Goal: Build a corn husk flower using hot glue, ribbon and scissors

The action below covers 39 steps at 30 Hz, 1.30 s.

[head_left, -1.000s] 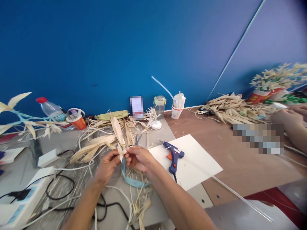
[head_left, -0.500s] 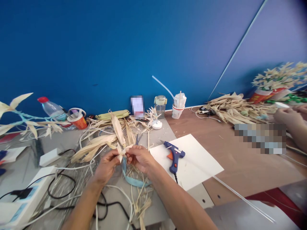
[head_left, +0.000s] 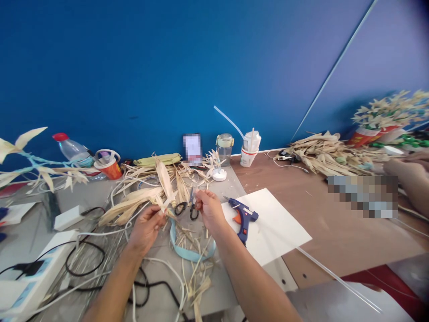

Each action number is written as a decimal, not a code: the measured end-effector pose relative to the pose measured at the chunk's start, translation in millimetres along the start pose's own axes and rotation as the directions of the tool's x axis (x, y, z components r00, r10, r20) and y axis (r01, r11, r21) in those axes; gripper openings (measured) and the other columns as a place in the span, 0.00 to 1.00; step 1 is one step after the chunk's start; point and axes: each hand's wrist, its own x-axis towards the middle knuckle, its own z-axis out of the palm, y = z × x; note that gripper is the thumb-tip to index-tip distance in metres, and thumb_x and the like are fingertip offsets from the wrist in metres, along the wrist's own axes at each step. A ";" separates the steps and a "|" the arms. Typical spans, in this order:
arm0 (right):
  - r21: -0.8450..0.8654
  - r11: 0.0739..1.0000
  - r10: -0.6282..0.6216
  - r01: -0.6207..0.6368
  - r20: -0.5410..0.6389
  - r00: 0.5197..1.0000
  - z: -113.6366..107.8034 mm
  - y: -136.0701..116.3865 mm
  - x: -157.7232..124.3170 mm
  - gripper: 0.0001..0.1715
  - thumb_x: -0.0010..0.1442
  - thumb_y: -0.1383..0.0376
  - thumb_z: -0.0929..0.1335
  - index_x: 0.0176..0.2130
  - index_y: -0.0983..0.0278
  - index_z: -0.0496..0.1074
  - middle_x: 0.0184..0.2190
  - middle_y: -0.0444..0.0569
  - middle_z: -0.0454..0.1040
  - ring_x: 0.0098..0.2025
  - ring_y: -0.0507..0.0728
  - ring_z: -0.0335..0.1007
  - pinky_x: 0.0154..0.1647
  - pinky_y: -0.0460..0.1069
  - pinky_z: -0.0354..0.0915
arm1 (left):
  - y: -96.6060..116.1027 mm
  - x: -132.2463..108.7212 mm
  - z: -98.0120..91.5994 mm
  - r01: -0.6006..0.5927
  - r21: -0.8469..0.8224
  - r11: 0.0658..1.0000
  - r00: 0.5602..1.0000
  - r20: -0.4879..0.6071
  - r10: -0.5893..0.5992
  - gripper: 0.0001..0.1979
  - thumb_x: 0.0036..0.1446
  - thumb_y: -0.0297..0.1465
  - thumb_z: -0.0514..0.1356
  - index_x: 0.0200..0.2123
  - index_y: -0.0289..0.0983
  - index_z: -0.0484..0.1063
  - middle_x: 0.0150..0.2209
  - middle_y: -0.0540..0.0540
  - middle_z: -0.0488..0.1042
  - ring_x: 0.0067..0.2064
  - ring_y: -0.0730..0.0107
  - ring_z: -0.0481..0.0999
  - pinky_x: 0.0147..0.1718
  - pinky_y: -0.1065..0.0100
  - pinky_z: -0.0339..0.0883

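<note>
My left hand (head_left: 147, 227) pinches a short pale strip of corn husk (head_left: 166, 202) between thumb and fingers. My right hand (head_left: 212, 209) is apart from it, fingers pressed together beside the black-handled scissors (head_left: 181, 208); whether anything thin is between those fingertips is too small to make out. Dried corn husks (head_left: 134, 206) lie behind and left of my hands. Below them a light-blue ribbon (head_left: 187, 255) curls among husk scraps. To the right of my right hand, a blue glue gun (head_left: 247, 218) rests on a white sheet (head_left: 275, 223).
A white power strip (head_left: 43, 264) and loose cables lie at the left. Along the blue wall stand a tilted bottle (head_left: 72, 150), a red cup (head_left: 110, 167), a phone (head_left: 192, 150), a jar (head_left: 224, 147) and a paper cup (head_left: 248, 156). Another person's hand (head_left: 405, 174) is at far right.
My hands have come apart: the right hand has moved right and up, off the husk piece, which stays in my left. The scissors' handles now show between them.
</note>
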 end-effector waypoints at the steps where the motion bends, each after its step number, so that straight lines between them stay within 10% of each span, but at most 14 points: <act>1: -0.078 0.995 -0.059 0.057 -0.030 0.998 -1.5 0.0 1.7 0.17 0.49 0.60 0.67 0.17 0.62 0.57 0.12 0.36 0.54 0.16 0.46 0.47 0.19 0.44 0.46 | 0.0 0.5 0.3 0.004 0.004 1.000 1.000 -0.007 -0.004 0.09 0.39 0.30 0.70 0.26 0.35 0.73 0.22 0.52 0.71 0.18 0.86 0.57 0.19 0.78 0.50; 7: -0.351 0.928 -0.141 0.126 -0.017 0.990 -0.3 7.5 0.4 0.12 0.48 0.60 0.66 0.20 0.63 0.62 0.14 0.36 0.56 0.18 0.47 0.48 0.20 0.44 0.46 | -2.8 1.4 2.7 0.058 0.044 0.997 0.998 0.000 -0.058 0.11 0.38 0.31 0.70 0.26 0.35 0.73 0.22 0.52 0.71 0.18 0.85 0.57 0.18 0.77 0.47; 13: -0.304 0.950 0.151 -0.078 0.225 0.963 9.9 19.5 -9.3 0.16 0.47 0.55 0.67 0.22 0.65 0.65 0.14 0.39 0.62 0.17 0.47 0.54 0.21 0.44 0.51 | -8.3 0.0 2.2 0.059 0.104 0.993 0.998 0.022 -0.061 0.11 0.40 0.33 0.69 0.27 0.34 0.74 0.21 0.52 0.69 0.19 0.84 0.56 0.19 0.76 0.48; 32: -0.292 0.955 0.158 -0.062 0.319 0.934 13.7 18.5 -15.1 0.12 0.45 0.62 0.68 0.16 0.67 0.68 0.11 0.40 0.63 0.15 0.45 0.47 0.17 0.44 0.42 | -0.4 -6.3 -4.9 0.281 0.039 0.959 0.923 0.262 -0.282 0.10 0.45 0.32 0.67 0.32 0.35 0.75 0.28 0.46 0.72 0.20 0.83 0.58 0.22 0.74 0.55; 39: -0.036 0.958 0.281 -0.283 0.284 0.917 14.7 14.1 -17.5 0.15 0.48 0.57 0.68 0.21 0.67 0.70 0.14 0.42 0.67 0.17 0.47 0.60 0.21 0.42 0.56 | 0.5 -5.6 -1.4 0.269 0.085 0.959 0.929 0.238 -0.281 0.09 0.44 0.30 0.68 0.26 0.33 0.72 0.23 0.50 0.69 0.20 0.83 0.58 0.18 0.78 0.50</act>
